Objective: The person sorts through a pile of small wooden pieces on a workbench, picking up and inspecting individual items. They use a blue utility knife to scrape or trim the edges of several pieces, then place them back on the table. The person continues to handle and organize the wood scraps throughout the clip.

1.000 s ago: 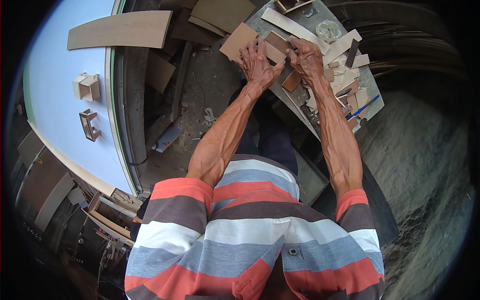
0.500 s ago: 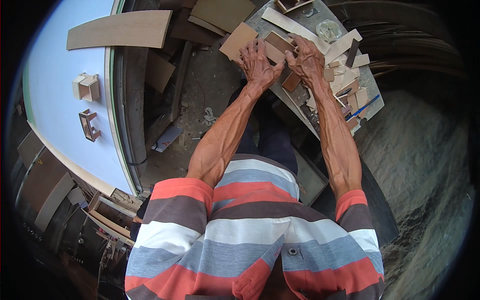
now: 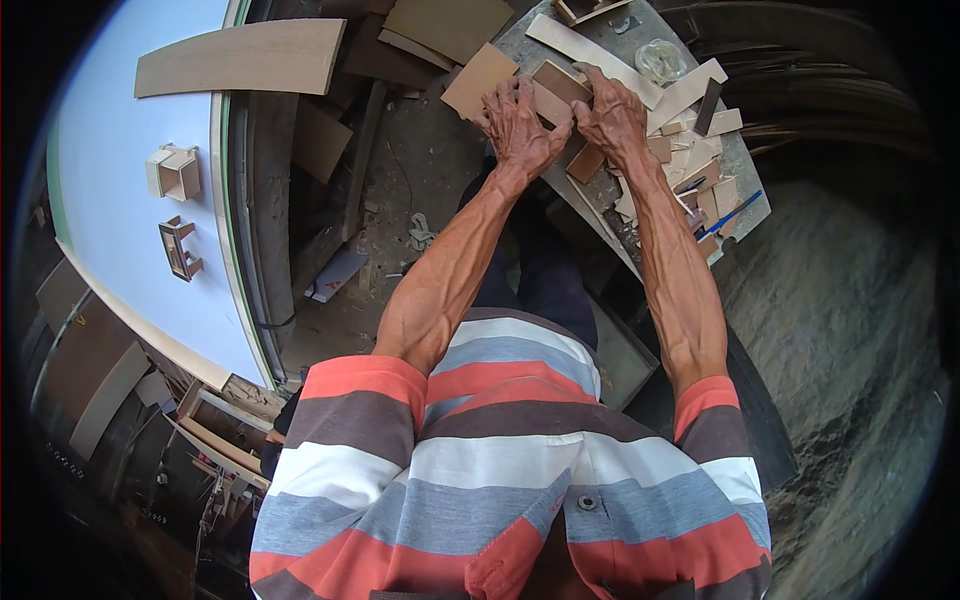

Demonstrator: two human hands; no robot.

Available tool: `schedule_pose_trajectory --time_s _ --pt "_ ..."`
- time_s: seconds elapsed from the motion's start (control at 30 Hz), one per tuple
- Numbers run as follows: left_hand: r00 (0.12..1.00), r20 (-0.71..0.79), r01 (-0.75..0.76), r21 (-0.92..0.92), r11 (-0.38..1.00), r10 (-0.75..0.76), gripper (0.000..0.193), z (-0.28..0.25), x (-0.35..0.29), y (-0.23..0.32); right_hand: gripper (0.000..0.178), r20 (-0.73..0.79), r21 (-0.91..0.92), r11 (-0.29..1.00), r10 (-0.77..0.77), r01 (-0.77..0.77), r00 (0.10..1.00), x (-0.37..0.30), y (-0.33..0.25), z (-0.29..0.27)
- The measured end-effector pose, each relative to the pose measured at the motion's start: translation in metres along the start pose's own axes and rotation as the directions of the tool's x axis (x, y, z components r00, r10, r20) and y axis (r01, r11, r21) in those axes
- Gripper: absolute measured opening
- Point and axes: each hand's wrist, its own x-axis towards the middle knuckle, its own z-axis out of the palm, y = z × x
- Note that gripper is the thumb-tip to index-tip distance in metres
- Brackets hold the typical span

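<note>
Between my two hands, at the near left part of the workbench [image 3: 752, 188], is a small box-like wooden piece [image 3: 549, 104] with a tan face and a browner panel behind it. My left hand [image 3: 522, 130] has its fingers bent over the left end of this piece. At the right end, my right hand [image 3: 612, 112] curls its fingers and thumb against it. My hands partly hide the piece, so its full shape does not show. A flat tan board [image 3: 478, 82] lies beside my left fingers. Below my right palm sits a reddish-brown wood block [image 3: 585, 163].
Wood offcuts [image 3: 700, 155], a blue pen [image 3: 742, 207], a long pale strip [image 3: 590, 58] and a clear round container [image 3: 660, 62] crowd the bench. On the white tabletop at left stand two small wooden models [image 3: 174, 172] near a curved board [image 3: 240, 58].
</note>
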Motion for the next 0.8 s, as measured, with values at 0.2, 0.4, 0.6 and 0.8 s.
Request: schedule_pose_trajectory --time_s 0.2,0.4,0.6,0.8 --pt "1.000 -0.003 -0.006 -0.059 0.998 0.006 0.096 0.005 -0.001 -0.007 0.054 -0.024 0.040 0.999 0.012 -0.011 1.000 -0.007 0.003 -0.004" --pt "0.997 0.024 -0.067 -0.045 0.997 0.069 0.103 -0.008 -0.004 -0.003 0.050 -0.174 0.197 0.975 0.141 -0.106 0.975 -0.022 0.009 -0.003" --pt "0.994 0.048 -0.097 -0.025 0.995 0.098 0.102 -0.014 -0.017 -0.009 0.041 -0.235 0.349 0.899 0.358 -0.265 0.904 -0.055 0.016 -0.004" --pt "0.997 0.068 -0.040 -0.031 0.999 0.042 0.092 -0.017 -0.029 -0.018 0.033 -0.128 0.479 0.764 0.547 -0.432 0.827 -0.092 0.012 0.009"
